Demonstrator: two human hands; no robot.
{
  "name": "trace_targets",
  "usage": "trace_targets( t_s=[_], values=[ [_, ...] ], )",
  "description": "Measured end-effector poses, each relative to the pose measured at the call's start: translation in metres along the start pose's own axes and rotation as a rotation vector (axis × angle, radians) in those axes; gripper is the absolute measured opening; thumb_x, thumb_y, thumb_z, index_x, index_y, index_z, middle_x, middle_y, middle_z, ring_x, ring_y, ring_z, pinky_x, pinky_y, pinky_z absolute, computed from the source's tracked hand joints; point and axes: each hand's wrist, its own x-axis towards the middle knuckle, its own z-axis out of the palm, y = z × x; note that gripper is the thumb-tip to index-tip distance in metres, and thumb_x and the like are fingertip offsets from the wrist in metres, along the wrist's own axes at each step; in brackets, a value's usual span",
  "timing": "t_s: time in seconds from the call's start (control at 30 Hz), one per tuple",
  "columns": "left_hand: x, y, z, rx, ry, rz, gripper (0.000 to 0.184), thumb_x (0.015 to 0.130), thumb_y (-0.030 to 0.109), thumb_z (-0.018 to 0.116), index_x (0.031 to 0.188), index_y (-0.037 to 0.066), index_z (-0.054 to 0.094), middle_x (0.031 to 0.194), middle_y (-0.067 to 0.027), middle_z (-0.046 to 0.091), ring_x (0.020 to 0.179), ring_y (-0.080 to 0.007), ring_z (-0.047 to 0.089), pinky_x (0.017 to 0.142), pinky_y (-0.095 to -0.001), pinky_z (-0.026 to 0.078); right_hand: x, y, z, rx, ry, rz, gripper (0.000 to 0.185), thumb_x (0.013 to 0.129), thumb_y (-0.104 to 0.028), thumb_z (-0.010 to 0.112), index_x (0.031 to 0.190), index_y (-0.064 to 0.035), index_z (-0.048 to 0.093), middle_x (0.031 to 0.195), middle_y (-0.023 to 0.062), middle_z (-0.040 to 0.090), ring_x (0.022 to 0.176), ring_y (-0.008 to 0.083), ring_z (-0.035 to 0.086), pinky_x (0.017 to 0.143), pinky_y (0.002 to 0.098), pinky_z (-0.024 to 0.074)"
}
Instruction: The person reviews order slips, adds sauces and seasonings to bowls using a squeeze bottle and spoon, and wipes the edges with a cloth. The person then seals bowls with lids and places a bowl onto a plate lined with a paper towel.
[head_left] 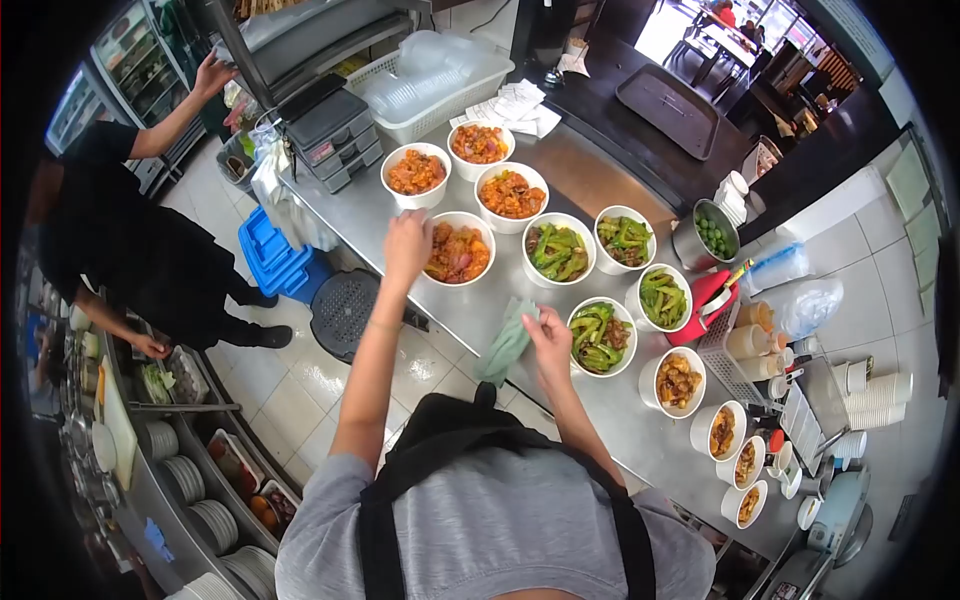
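Observation:
My left hand (408, 243) is at the left rim of a white bowl of orange-red food (460, 250), its fingers bent against the edge. Whether they pinch the rim cannot be made out. My right hand (547, 335) grips a green cloth (508, 342) that hangs over the counter's near edge. Just right of this hand stands a bowl of green vegetables (602, 338). Behind my left hand are more bowls of orange-red food (415, 172), and further green-vegetable bowls (558, 250) stand in the middle. Bowls of brown food (679, 383) line the right side.
A co-worker in black (130, 220) stands at the left, one arm raised to a shelf. A blue bin (275, 255) and a dark stool (355, 312) are on the floor. Drawers (335, 140), a basket of lids (435, 115), a tray (668, 110) and a pot (708, 235) line the counter's back.

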Motion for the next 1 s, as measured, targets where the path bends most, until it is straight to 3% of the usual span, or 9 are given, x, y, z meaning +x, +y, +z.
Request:
trace_targets(
  t_s=[0.1,0.13,0.23,0.37,0.5,0.67,0.8,0.9,1.0],
  values=[
    [0.017,-0.052,0.013,-0.045,-0.595,-0.081,0.014,0.079,0.012,0.055,0.084,0.004,0.065,0.081,-0.0166,0.064,0.073,-0.0318,0.061,0.067,-0.041,0.047,0.029,0.022,0.015,0.152,0.006,0.243,0.007,0.086,-0.011,0.057,0.087,-0.0047,0.058,0.084,-0.0008,0.059,0.076,0.0052,0.053,0.069,0.0201,0.0409],
    [0.017,-0.059,0.011,-0.101,-0.551,-0.022,0.014,0.079,0.012,0.056,0.088,0.008,0.066,0.08,-0.0143,0.065,0.068,-0.0315,0.062,0.065,-0.0405,0.048,0.039,0.027,0.025,0.165,0.043,0.176,0.007,0.086,-0.011,0.057,0.089,-0.0049,0.058,0.082,-0.0026,0.059,0.071,0.0031,0.052,0.062,0.0175,0.0396],
    [0.037,-0.082,0.006,-0.249,-0.846,-0.098,0.014,0.079,0.013,0.058,0.089,0.008,0.066,0.08,-0.0139,0.065,0.068,-0.0309,0.062,0.065,-0.0396,0.048,0.064,0.039,0.042,0.12,0.079,0.209,0.008,0.086,-0.012,0.057,0.089,-0.0051,0.058,0.081,-0.0027,0.059,0.072,0.0036,0.052,0.061,0.0184,0.0401],
    [0.063,-0.094,0.017,-0.331,-0.712,0.38,0.016,0.077,0.014,0.06,0.09,0.006,0.065,0.08,-0.0131,0.065,0.075,-0.0273,0.062,0.066,-0.0369,0.048,0.113,0.049,0.071,-0.008,0.103,0.236,0.019,0.085,-0.014,0.059,0.095,0.0025,0.061,0.086,0.0028,0.061,0.079,0.0085,0.054,0.073,0.0229,0.0427],
    [0.074,-0.088,0.007,-0.37,-0.979,0.206,0.015,0.075,0.016,0.063,0.083,0.004,0.066,0.078,-0.0136,0.064,0.077,-0.0288,0.061,0.069,-0.0372,0.047,0.16,0.036,0.107,-0.208,-0.296,0.099,0.024,0.08,-0.012,0.065,0.1,-0.0002,0.061,0.089,0.0015,0.06,0.076,0.0091,0.053,0.07,0.0218,0.042],
    [0.084,-0.096,0.02,-0.489,-1.086,0.228,0.011,0.078,0.01,0.062,0.079,-0.001,0.063,0.06,-0.0075,0.059,0.047,-0.0129,0.057,0.042,-0.026,0.045,0.193,0.029,0.141,-0.555,-0.743,-0.223,0.02,0.069,-0.004,0.068,0.088,-0.0034,0.061,0.082,0.004,0.057,0.078,0.0166,0.055,0.07,0.0282,0.0432],
    [0.081,-0.102,0.024,-0.575,-1.071,0.241,0.011,0.079,0.009,0.061,0.076,-0.002,0.061,0.059,-0.0073,0.058,0.046,-0.0129,0.056,0.042,-0.0261,0.044,0.18,0.003,0.17,-0.85,-0.739,-0.403,0.02,0.06,0.003,0.062,0.07,-0.0045,0.047,0.077,0.0101,0.049,0.078,0.0297,0.053,0.067,0.0356,0.043],
    [0.079,-0.098,0.015,-0.588,-1.046,0.202,0.012,0.077,0.009,0.061,0.074,-0.002,0.06,0.058,-0.0085,0.058,0.045,-0.0142,0.056,0.042,-0.0269,0.045,0.179,0.009,0.164,-1.011,-0.734,-0.478,0.018,0.063,0.002,0.064,0.075,-0.0049,0.052,0.077,0.006,0.054,0.074,0.0223,0.057,0.065,0.0311,0.045],
    [0.077,-0.106,0.015,-0.593,-1.048,0.177,0.013,0.079,0.011,0.06,0.076,-0.001,0.058,0.058,-0.0081,0.058,0.045,-0.0155,0.058,0.041,-0.0279,0.047,0.192,0.027,0.126,-0.502,-0.69,-0.009,0.016,0.069,0.0,0.065,0.082,-0.0036,0.055,0.08,0.0017,0.056,0.071,0.012,0.055,0.063,0.0255,0.044]
  ],
)
